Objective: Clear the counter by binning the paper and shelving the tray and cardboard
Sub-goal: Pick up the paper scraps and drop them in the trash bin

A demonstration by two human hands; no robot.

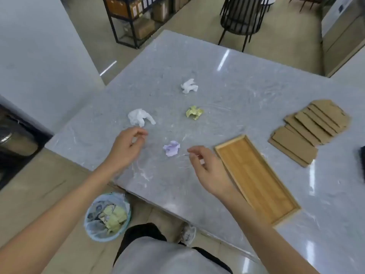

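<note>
Several crumpled paper balls lie on the grey marble counter (237, 91): a white one (140, 116) at the left, another white one (189, 86) farther back, a yellow one (194, 112) in the middle and a lilac one (171, 148) nearest me. My left hand (126, 148) hovers just below the left white ball, fingers loosely apart, holding nothing. My right hand (207, 169) hangs just right of the lilac ball, empty and open. An empty wooden tray (256, 178) lies to the right of my right hand. A fanned stack of cardboard pieces (308, 131) lies at the counter's right.
A small bin (107, 216) with a plastic liner stands on the floor below the counter's near edge, holding crumpled yellow paper. A black metal shelf (138, 18) with boxes stands beyond the counter. A black wire chair (243, 16) is at the back. A dark object (362, 163) sits at the right edge.
</note>
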